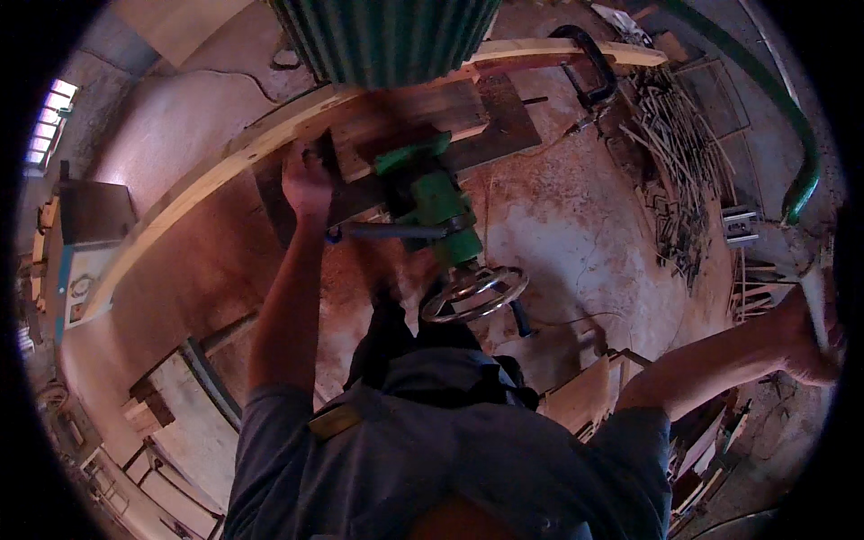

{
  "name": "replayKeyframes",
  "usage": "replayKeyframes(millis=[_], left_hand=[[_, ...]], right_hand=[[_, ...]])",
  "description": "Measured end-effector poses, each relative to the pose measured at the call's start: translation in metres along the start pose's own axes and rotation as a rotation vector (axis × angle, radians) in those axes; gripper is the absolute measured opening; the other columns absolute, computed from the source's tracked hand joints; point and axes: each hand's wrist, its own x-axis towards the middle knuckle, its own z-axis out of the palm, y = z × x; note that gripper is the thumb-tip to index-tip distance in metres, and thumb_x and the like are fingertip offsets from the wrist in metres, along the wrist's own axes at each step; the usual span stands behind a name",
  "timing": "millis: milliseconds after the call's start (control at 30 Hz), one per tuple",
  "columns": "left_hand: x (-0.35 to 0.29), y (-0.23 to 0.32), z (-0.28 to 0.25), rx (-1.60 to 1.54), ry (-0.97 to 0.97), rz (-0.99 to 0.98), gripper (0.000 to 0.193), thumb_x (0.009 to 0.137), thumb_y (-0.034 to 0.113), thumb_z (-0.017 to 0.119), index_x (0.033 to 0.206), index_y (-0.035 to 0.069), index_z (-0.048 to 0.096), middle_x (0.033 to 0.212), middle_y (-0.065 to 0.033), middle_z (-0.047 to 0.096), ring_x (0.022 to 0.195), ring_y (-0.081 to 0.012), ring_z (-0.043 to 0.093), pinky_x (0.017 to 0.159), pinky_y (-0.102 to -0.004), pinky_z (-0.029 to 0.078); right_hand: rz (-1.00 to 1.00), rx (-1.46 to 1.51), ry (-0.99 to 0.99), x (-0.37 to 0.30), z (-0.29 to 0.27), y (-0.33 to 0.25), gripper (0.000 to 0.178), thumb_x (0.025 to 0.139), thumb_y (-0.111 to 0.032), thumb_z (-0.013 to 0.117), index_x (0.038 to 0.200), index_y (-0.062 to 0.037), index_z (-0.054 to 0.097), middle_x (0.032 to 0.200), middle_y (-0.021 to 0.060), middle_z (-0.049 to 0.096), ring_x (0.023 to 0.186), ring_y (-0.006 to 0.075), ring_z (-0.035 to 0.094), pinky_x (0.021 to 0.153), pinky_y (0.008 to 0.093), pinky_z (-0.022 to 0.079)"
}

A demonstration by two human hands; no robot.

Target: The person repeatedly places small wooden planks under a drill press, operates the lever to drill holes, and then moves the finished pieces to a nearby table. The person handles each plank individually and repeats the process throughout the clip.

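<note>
A reddish-brown wooden block [409, 123] lies on a dark machine table, in front of a long pale wooden fence [207, 180]. A green screw clamp [441, 200] with a shiny handwheel [477, 294] presses towards the block's near side. Beside the block's left end is my left hand [308, 180], its fingers curled at a dark edge; what they grip, if anything, is hidden. Far out to the right my right hand [810, 337] is closed round a pale handle [814, 297], partly lost in the dark rim. Above the block hangs a green ribbed motor housing [387, 36].
A black C-clamp [594, 67] grips the fence's right end. A curved green bar [801, 135] arches down on the right. Thin wood strips [679, 153] are heaped on the floor there. A grey lever [396, 231] sticks out left from the clamp. A cabinet [94, 211] stands left.
</note>
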Motion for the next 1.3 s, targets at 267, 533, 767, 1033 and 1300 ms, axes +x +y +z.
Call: replayKeyframes(millis=[267, 533, 767, 1033, 1300], left_hand=[[0.0, 0.004, 0.002, 0.003, 0.026, -0.034, 0.032, 0.083, 0.012, 0.054, 0.115, 0.007, 0.059, 0.098, -0.0178, 0.061, 0.091, -0.0381, 0.059, 0.078, -0.0439, 0.048], [0.002, 0.008, -0.003, -0.075, 0.007, 0.045, 0.035, 0.078, 0.009, 0.055, 0.114, 0.009, 0.059, 0.096, -0.0158, 0.062, 0.094, -0.0362, 0.058, 0.08, -0.0431, 0.047], [0.002, 0.004, -0.002, -0.034, -0.083, -0.087, 0.041, 0.078, 0.009, 0.054, 0.118, 0.01, 0.056, 0.102, -0.0161, 0.062, 0.096, -0.0368, 0.058, 0.082, -0.043, 0.048], [0.002, 0.007, -0.005, 0.036, -0.015, 0.011, 0.041, 0.079, 0.01, 0.052, 0.119, 0.006, 0.056, 0.102, -0.0188, 0.062, 0.096, -0.0391, 0.057, 0.081, -0.045, 0.048], [-0.001, 0.001, 0.004, -0.061, 0.11, 0.059, 0.034, 0.082, 0.011, 0.053, 0.115, 0.006, 0.057, 0.097, -0.0187, 0.062, 0.092, -0.0387, 0.058, 0.077, -0.0443, 0.048]], right_hand=[[-0.04, 0.005, 0.343, -0.054, -0.041, -0.015, 0.044, 0.054, -0.056, 0.073, 0.067, -0.0204, 0.05, 0.054, -0.007, 0.043, 0.06, 0.0177, 0.047, 0.063, 0.0401, 0.035], [0.004, -0.042, 0.415, -0.122, -0.04, 0.003, 0.047, 0.059, -0.051, 0.077, 0.071, -0.0146, 0.049, 0.065, 0.0002, 0.045, 0.07, 0.0242, 0.048, 0.077, 0.0498, 0.038], [0.133, -0.045, 0.473, -0.194, -0.07, -0.001, 0.05, 0.061, -0.045, 0.079, 0.094, -0.0115, 0.062, 0.1, 0.0124, 0.062, 0.111, 0.038, 0.051, 0.106, 0.0615, 0.026], [0.382, -0.055, 0.357, -0.26, -0.071, 0.008, 0.051, 0.073, -0.046, 0.072, 0.109, -0.0124, 0.06, 0.124, 0.0113, 0.054, 0.124, 0.0371, 0.042, 0.108, 0.0541, 0.028], [0.029, -0.191, 0.543, -0.084, -0.019, -0.008, 0.056, 0.066, -0.046, 0.075, 0.104, -0.0056, 0.062, 0.105, 0.0153, 0.062, 0.108, 0.0366, 0.054, 0.098, 0.0532, 0.039]])
